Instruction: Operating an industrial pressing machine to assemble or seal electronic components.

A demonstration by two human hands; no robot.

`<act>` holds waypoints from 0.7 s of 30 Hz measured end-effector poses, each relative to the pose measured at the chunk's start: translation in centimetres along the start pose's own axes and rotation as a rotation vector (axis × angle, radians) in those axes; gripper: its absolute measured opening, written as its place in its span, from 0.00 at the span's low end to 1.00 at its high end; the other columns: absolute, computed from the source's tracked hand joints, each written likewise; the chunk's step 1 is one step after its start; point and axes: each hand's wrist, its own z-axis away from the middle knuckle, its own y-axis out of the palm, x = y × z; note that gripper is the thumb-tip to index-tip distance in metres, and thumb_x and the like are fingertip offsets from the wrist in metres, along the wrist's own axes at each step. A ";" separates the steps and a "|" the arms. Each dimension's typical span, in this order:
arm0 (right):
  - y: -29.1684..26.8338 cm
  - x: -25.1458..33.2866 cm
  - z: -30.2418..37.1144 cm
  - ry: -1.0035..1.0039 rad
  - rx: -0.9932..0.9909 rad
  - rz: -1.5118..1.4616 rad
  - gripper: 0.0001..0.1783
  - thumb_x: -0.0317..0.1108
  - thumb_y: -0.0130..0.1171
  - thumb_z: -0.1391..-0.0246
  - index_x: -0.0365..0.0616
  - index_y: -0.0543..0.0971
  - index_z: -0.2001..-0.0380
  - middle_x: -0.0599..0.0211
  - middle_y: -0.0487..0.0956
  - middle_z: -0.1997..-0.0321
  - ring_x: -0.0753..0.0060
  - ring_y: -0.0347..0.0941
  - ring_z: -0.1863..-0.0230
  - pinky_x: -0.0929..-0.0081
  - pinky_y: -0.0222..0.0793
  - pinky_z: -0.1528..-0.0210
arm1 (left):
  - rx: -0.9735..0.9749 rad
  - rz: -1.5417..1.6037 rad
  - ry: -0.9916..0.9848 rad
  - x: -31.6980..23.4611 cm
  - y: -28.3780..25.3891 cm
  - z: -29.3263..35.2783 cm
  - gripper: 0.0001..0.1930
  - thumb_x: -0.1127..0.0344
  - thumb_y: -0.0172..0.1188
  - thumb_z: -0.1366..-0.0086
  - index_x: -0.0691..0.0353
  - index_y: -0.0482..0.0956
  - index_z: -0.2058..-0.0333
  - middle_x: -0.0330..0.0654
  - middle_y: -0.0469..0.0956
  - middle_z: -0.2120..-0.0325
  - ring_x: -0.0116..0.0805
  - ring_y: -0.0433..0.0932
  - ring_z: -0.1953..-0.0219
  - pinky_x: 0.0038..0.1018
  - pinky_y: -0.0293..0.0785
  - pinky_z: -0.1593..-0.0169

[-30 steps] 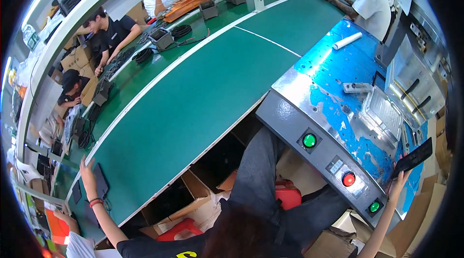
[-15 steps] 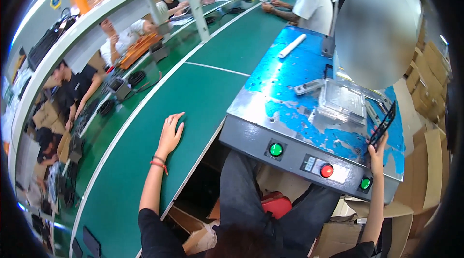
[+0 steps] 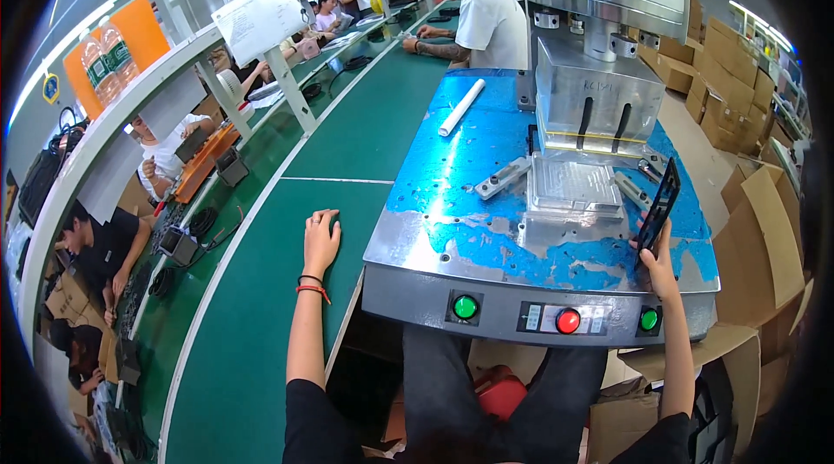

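Observation:
My left hand [image 3: 321, 243] lies palm down on the green conveyor belt [image 3: 278, 203]. Its fingers look loosely bent and slightly apart, with nothing seen in them. At the right side of the press machine, my right hand [image 3: 660, 262] grips a thin black plastic frame [image 3: 664, 208] by its lower end, holding it upright on edge above the blue-filmed work plate [image 3: 434, 212]. To the left of that frame sits a clear, square-ribbed fixture block [image 3: 573, 188] on the plate, below the metal press head [image 3: 595, 103].
Metal clamp bars [image 3: 504, 177] flank the fixture, and a white tube [image 3: 462, 108] lies farther back. Green buttons [image 3: 465, 307] and a red button [image 3: 567, 321] line the machine's front. Cardboard boxes [image 3: 756, 247] stand at right. A co-worker [image 3: 491, 25] sits beyond the press.
My view has swung to the right, and the press head shows clearly. My left hand's fingers are less stretched out. The black frame stays in my right hand, turned more broadside.

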 end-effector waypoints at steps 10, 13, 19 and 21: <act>1.2 1.3 0.3 0.028 0.000 0.067 0.58 0.56 0.64 0.63 0.50 0.41 0.36 0.60 0.53 0.37 0.64 0.59 0.43 0.66 0.60 0.44 | 0.021 -0.024 -0.013 0.0 -0.4 0.2 0.13 0.69 0.51 0.41 0.59 0.72 0.56 0.46 0.69 0.57 0.46 0.66 0.53 0.36 0.64 0.49; 1.0 1.3 0.4 0.039 0.013 0.072 0.58 0.56 0.63 0.63 0.51 0.41 0.36 0.60 0.52 0.37 0.63 0.59 0.43 0.65 0.59 0.43 | 0.012 -0.015 0.019 0.0 -0.6 0.1 0.13 0.69 0.51 0.41 0.59 0.72 0.56 0.47 0.69 0.57 0.46 0.66 0.53 0.35 0.64 0.49; 0.7 1.3 0.3 0.016 0.032 0.113 0.59 0.55 0.64 0.64 0.51 0.40 0.36 0.59 0.51 0.37 0.60 0.53 0.38 0.63 0.57 0.42 | 0.029 -0.008 0.012 -0.2 -0.2 0.2 0.13 0.69 0.50 0.40 0.59 0.72 0.56 0.47 0.69 0.56 0.47 0.66 0.52 0.35 0.64 0.48; 0.7 1.2 0.1 0.016 0.034 0.121 0.59 0.54 0.65 0.65 0.54 0.41 0.36 0.58 0.51 0.37 0.58 0.50 0.37 0.61 0.57 0.42 | 0.035 -0.004 0.010 -0.2 -0.3 0.0 0.13 0.69 0.50 0.40 0.59 0.72 0.55 0.47 0.69 0.55 0.47 0.65 0.51 0.35 0.63 0.47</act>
